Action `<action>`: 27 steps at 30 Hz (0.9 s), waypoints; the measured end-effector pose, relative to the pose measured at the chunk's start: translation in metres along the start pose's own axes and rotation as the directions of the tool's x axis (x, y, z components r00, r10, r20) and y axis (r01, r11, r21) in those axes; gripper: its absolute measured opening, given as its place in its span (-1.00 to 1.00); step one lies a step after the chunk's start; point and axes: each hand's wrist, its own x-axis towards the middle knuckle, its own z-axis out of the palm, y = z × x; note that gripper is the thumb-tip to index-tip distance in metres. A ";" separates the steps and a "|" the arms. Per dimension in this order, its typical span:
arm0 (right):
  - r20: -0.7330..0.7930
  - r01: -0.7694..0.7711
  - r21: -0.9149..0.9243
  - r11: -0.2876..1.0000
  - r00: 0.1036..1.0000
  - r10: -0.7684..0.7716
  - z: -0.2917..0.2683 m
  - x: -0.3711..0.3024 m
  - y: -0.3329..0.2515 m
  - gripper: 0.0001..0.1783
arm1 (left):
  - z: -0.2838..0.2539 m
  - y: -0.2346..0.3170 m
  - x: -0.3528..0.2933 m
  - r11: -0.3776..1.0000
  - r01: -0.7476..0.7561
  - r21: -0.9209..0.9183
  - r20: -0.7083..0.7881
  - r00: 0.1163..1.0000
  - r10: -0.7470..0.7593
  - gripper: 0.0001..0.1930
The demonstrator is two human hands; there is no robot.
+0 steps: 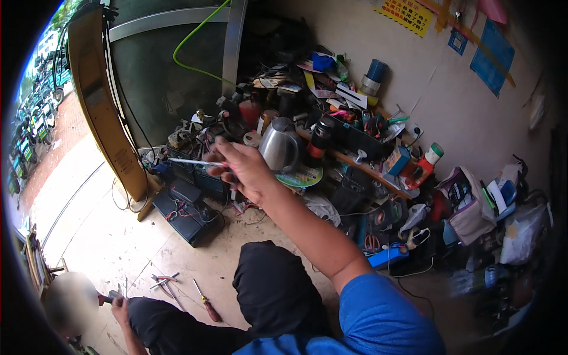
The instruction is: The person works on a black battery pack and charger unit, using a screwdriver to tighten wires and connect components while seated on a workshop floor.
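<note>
My right hand (245, 170) is stretched out over the clutter, its fingers closed around a screwdriver (194, 161). The thin metal shaft points left; a bit of pinkish red shows among the fingers, and most of the handle is hidden. Low at the left, beside my knee, my left hand (121, 311) is closed on a small dark object (112, 294) whose kind I cannot make out. On the floor between lie pliers (163, 286) and another screwdriver (208, 306) with a red handle. A steel kettle (280, 144) stands just past my right hand.
A black box (189, 216) with loose wires sits on the floor by a tall yellow post (103, 112). Tools, cables and a red-and-black canister (320, 137) crowd the wall. At the right are a grey bag (470, 207) and a blue power strip (387, 257).
</note>
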 end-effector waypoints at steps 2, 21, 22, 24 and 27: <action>-0.133 0.079 0.033 0.996 0.988 -0.073 -0.070 -0.017 0.030 -0.52 | 0.036 0.085 0.001 0.988 0.077 -0.132 0.024 0.997 -0.075 -0.89; -0.168 -0.226 -0.965 0.130 0.154 -0.974 -0.490 -0.136 -0.198 -0.58 | 0.173 0.365 0.018 0.997 0.034 0.063 0.452 0.890 -0.059 -0.97; -0.254 -0.332 -0.925 0.183 0.187 -0.949 -0.489 -0.127 -0.200 -0.57 | 0.175 0.353 0.017 0.994 0.064 0.092 0.422 0.901 -0.097 -0.97; -0.299 -0.454 -0.872 0.184 0.196 -0.934 -0.497 -0.109 -0.200 -0.57 | 0.159 0.322 0.023 0.987 0.028 0.157 0.433 0.896 -0.095 -0.96; -0.367 -0.505 -0.836 0.213 0.229 -0.902 -0.523 -0.097 -0.207 -0.57 | 0.161 0.323 0.016 0.971 0.050 0.235 0.435 0.888 -0.151 -0.97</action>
